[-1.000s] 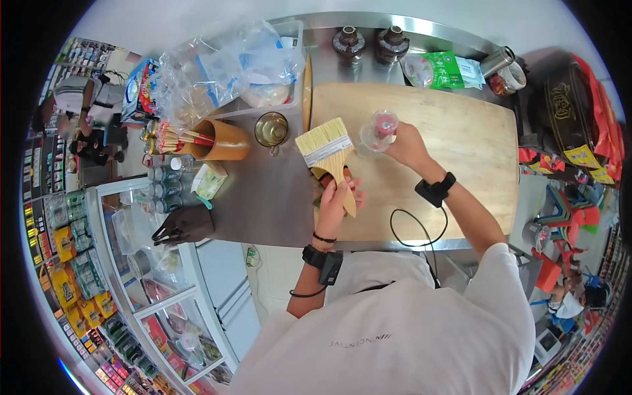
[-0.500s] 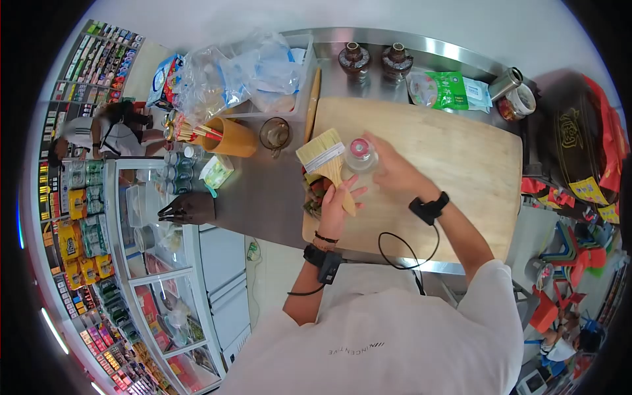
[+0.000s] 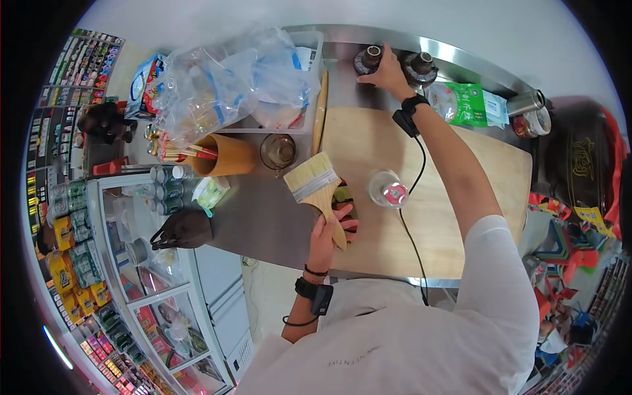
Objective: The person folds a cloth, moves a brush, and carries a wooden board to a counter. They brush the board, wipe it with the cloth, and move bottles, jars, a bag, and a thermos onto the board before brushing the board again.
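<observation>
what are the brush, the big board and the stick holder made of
Brush: seemingly wood handle, plain, with visible grain; silvery, shiny band, likely metal; pale bristles, natural or synthetic.
Board: probably wood, smooth, pale tan with faint grain.
Stick holder: smooth orange-brown, perhaps bamboo; plastic is possible.

Reaches forward with the right hand [image 3: 388,74].
Extends the arm [image 3: 455,158] behind it, parting thumb [image 3: 367,79] from forefinger [image 3: 387,52]; grips with the left hand [image 3: 324,234], nearer the torso [image 3: 401,342].
</observation>
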The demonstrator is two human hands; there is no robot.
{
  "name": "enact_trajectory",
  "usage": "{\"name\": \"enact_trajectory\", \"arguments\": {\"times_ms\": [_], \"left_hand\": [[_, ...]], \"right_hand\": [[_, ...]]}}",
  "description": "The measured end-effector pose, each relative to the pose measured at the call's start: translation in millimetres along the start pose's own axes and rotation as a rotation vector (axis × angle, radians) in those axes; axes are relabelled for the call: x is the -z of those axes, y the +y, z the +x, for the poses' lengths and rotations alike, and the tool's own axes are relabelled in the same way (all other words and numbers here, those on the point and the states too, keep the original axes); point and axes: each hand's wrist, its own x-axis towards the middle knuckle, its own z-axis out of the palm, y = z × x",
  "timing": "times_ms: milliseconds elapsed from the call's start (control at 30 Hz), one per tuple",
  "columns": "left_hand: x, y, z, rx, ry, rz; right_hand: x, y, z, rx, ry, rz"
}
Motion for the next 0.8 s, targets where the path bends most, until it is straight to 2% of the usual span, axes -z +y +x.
{"name": "enact_trajectory", "arguments": {"times_ms": [200, 367, 400, 467, 533, 600, 700, 800], "left_hand": [[5.3, 12.2, 6.2, 0.031, -0.022, -0.009], [11.1, 14.7, 9.8, 0.021, -0.04, 0.011], [11.9, 15.6, 9.5, 0.013, -0.041, 0.015], [13.3, 16.8, 7.6, 0.003, -0.044, 0.022], [16.4, 14.5, 6.8, -0.005, -0.039, 0.024], [18.7, 12.3, 0.8, -0.023, -0.036, 0.058], [20.7, 4.0, -6.8, -0.025, -0.028, 0.095], [18.0, -3.3, -12.6, -0.014, -0.022, 0.113]], "right_hand": [[-12.1, -4.3, 3.0, -0.009, 0.047, 0.065], [20.2, -29.8, -6.5, 0.074, 0.078, 0.04], [36.1, -36.3, -14.3, 0.04, 0.03, 0.075], [87.8, -74.1, -43.8, -0.037, -0.064, 0.145], [123.8, -90.8, -78.5, -0.011, 0.157, 0.32], [158.2, -57.1, -118.0, 0.048, -0.072, 0.174], [181.2, -18.4, -190.3, -0.006, -0.112, 0.22], [180.5, 4.1, -260.9, -0.16, -0.188, 0.218]]}}
